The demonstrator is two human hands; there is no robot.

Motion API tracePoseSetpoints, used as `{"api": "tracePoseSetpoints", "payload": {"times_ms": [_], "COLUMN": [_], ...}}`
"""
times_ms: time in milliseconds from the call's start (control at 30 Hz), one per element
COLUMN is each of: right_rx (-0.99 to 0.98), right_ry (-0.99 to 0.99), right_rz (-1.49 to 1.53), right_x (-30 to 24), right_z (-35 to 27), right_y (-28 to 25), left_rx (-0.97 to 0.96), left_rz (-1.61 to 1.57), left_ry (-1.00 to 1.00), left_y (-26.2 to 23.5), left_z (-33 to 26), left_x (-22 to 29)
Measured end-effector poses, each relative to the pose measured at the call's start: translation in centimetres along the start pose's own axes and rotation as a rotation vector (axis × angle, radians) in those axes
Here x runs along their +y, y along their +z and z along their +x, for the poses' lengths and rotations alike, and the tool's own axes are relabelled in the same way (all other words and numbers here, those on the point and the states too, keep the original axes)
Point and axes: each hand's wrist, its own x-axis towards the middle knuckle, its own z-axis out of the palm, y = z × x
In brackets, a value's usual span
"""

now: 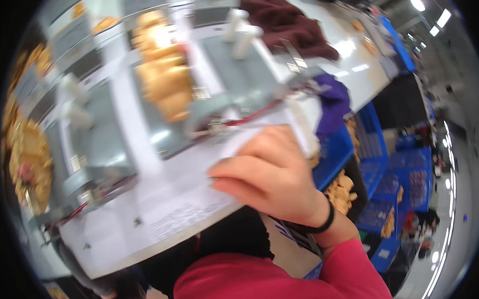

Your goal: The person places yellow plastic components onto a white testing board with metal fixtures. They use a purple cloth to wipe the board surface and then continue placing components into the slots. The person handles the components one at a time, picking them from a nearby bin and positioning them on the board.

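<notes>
White cloth (239, 141) is pressed under the right hand (269, 175) on the near edge of the pale counter (147, 216), fingers curled onto it and pointing left. Golden pastries (163, 73) lie beyond, up-left. No left hand is seen.

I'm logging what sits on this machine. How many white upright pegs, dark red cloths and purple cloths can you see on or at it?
White upright pegs: 4 ()
Dark red cloth: 1
Purple cloth: 1
Total: 6
</notes>
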Motion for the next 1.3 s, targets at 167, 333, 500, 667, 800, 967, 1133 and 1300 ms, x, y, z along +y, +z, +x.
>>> {"api": "tracePoseSetpoints", "payload": {"times_ms": [167,333,500,667,800,967,1133,1300], "right_rx": [-0.034,-0.037,-0.056,-0.062,-0.056,-0.028,0.012,0.104], "right_ry": [0.022,0.012,0.017,0.06,0.097,0.114,0.025,-0.014], "right_rz": [-0.047,-0.014,-0.019,-0.011,0.003,-0.007,-0.02,0.007], "right_x": [-0.8,-0.6,-0.6,-1.0,-1.2,-1.3,-0.1,-0.3], "right_z": [0.2,0.5,0.6,0.4,0.7,0.6,0.5,0.5], "right_y": [0.0,0.0,-0.2,-0.2,0.0,0.4,0.6,0.9], "left_rx": [-0.053,-0.025,-0.043,-0.043,-0.067,-0.051,0.231,0.18], "left_rz": [0.572,0.594,0.612,0.516,0.526,0.493,-0.387,-0.178], "left_ry": [0.033,0.045,0.104,0.108,0.108,0.12,-0.538,-0.255], "left_y": [-3.3,-2.7,-1.8,-1.4,-1.7,-1.7,-0.1,1.4], "left_z": [-1.1,-1.3,-0.5,0.2,0.5,0.6,-0.3,0.9], "left_x": [-1.2,-0.6,-0.5,-0.2,0.0,-0.5,-0.7,0.2]}}
